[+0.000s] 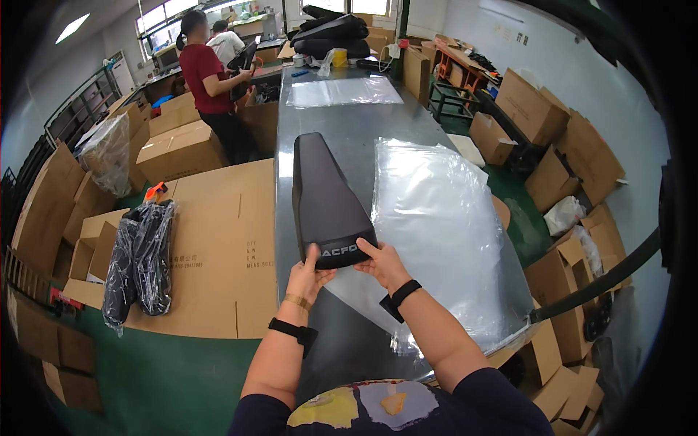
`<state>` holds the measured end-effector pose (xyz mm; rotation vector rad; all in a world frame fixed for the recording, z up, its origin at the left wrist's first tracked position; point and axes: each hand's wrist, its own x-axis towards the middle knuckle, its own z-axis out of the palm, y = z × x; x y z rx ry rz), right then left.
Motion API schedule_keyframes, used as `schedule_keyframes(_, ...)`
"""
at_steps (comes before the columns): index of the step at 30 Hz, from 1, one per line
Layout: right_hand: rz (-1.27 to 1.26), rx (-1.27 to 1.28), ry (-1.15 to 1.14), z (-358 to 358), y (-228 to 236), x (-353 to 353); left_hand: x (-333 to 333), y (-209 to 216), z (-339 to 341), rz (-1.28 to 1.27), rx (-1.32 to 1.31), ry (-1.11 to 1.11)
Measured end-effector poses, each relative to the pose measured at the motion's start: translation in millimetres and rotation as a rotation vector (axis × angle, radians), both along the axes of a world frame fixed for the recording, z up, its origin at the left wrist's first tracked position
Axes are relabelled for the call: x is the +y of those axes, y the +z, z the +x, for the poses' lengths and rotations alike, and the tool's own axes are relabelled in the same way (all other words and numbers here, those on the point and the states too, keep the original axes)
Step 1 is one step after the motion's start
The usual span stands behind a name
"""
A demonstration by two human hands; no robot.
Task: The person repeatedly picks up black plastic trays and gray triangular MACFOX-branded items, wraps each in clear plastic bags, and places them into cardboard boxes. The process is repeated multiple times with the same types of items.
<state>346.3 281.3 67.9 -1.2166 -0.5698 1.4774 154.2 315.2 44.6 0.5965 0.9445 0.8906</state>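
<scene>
A long black motorcycle seat [329, 192], narrower at its far end and with pale lettering on its near end, is held over the metal table. My left hand [308, 280] grips the near left corner, thumb on top and fingers underneath. On the near right corner, my right hand [384, 266] holds in the same way. Just right of the seat lies a stack of clear plastic bags [440, 225], partly under my right forearm. The seat's underside is hidden.
More clear bags [345, 91] lie farther up the metal table [291, 142], before a pile of black seats [331, 40]. At left, plastic-wrapped black seats [142, 254] rest on flat cardboard [211, 305]. A co-worker in red [207, 80] stands beyond. Boxes [527, 105] line the right wall.
</scene>
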Motion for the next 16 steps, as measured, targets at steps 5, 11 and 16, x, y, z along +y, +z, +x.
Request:
schedule_keyframes(5, 0.066, 0.081, 0.007, 4.0, -11.2, -5.7, -2.5, 0.1, -6.4, 0.029, -0.033, -0.040)
schedule_keyframes(11, 0.190, 0.052, 0.109, 16.8, -30.5, -21.5, -18.1, -2.1, -30.3, 0.089, -0.059, -0.172)
schedule_keyframes(16, 0.039, 0.029, 0.157, 40.4, -52.3, -55.9, -43.1, -33.0, -74.3, 0.037, 0.365, -0.289)
